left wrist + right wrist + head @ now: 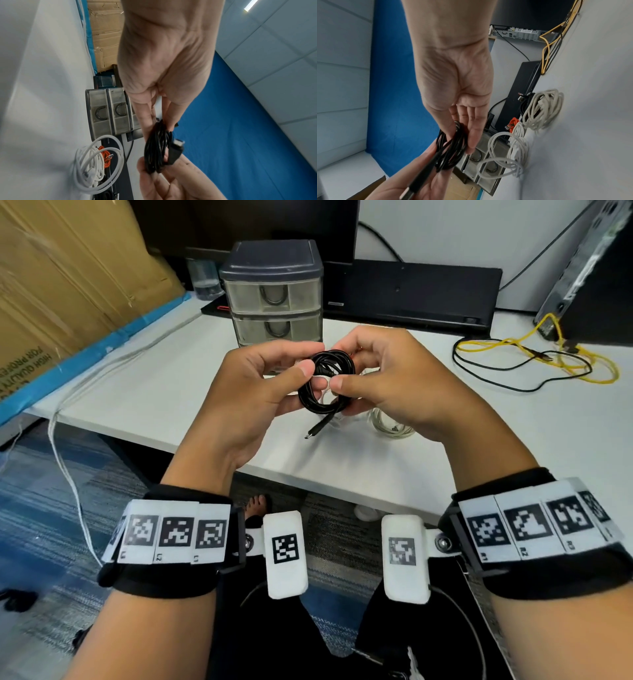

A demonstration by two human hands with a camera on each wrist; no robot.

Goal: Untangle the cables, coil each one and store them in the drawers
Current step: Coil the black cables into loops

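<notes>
Both hands (329, 381) pinch black cable coil (325, 385) between them.

I counted two hands: my left hand (253, 392) and my right hand (390, 381), and between them one coiled black cable (325, 381). One drawer unit (274, 292) stood behind them, and I could make out three drawer fronts on it in the left wrist view. Beside that unit lay at least two white cable bundles (542, 108), the second (505, 152) nearer it, and one orange cable (512, 124). Right of the unit I saw one yellow cable (534, 354).
</notes>
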